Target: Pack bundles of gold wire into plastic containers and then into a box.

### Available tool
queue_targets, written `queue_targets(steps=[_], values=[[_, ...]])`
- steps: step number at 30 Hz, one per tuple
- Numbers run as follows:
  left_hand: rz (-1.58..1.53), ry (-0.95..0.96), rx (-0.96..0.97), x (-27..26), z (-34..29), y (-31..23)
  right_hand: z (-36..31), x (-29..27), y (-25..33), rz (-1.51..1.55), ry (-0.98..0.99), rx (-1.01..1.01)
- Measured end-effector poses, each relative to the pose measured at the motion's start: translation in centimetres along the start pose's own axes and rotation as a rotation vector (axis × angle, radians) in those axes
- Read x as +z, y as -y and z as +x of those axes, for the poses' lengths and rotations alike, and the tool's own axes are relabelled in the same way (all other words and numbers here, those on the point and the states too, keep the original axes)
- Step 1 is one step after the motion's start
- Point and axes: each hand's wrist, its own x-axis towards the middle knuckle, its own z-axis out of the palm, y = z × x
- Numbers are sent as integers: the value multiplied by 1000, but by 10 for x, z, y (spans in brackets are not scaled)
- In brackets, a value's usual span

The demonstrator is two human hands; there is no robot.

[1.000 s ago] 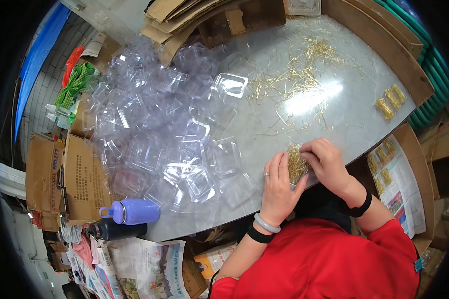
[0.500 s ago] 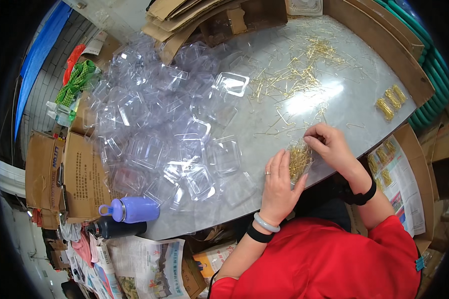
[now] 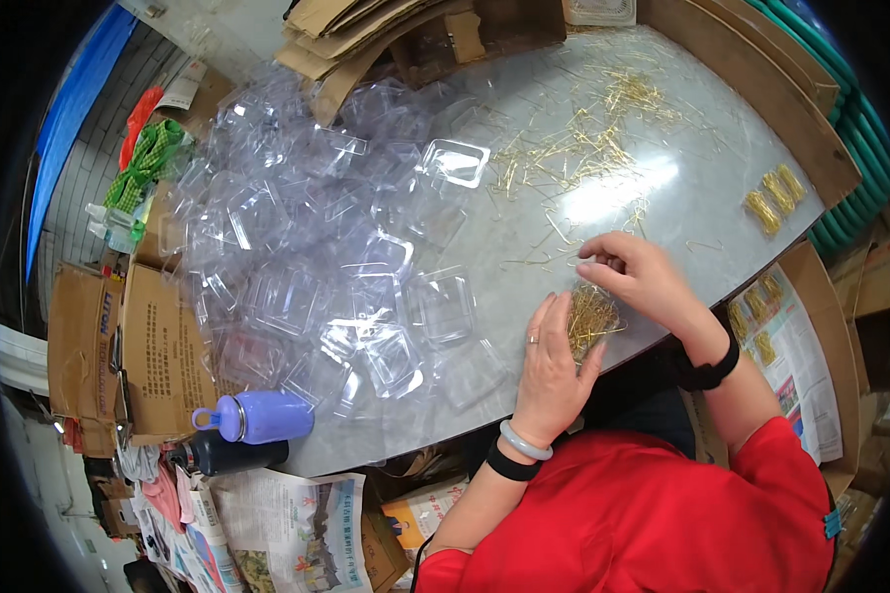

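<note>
My left hand (image 3: 551, 368) rests on the grey table (image 3: 524, 237) and holds a small clear plastic box full of thin gold hooks (image 3: 590, 318) near the front edge. My right hand (image 3: 641, 279) hovers just above and to the right of that box, its fingers pinched over the table by a few loose gold hooks (image 3: 549, 259). A scatter of loose gold hooks (image 3: 593, 138) lies farther back. A large heap of empty clear plastic boxes (image 3: 307, 247) covers the left half of the table.
Three filled boxes of gold hooks (image 3: 773, 201) lie at the table's right edge. More filled boxes sit on newspaper (image 3: 761, 326) at the right. Cardboard sheets (image 3: 366, 30) lie at the back, cartons (image 3: 119, 346) at the left, a purple bottle (image 3: 257, 415) and dark bottle (image 3: 222, 455) below.
My right hand has lifted off the box and moved up and away from it toward the loose hooks. My left hand has stayed on the box.
</note>
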Motion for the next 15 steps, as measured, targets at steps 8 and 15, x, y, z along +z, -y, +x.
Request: queue_targets(steps=[8,15], values=[[54,34,-13,1,0,-2,-7,10,-31,269,-6,91],[56,45,-11,0,-1,-1,-19,19,-23,43,-71,-103]])
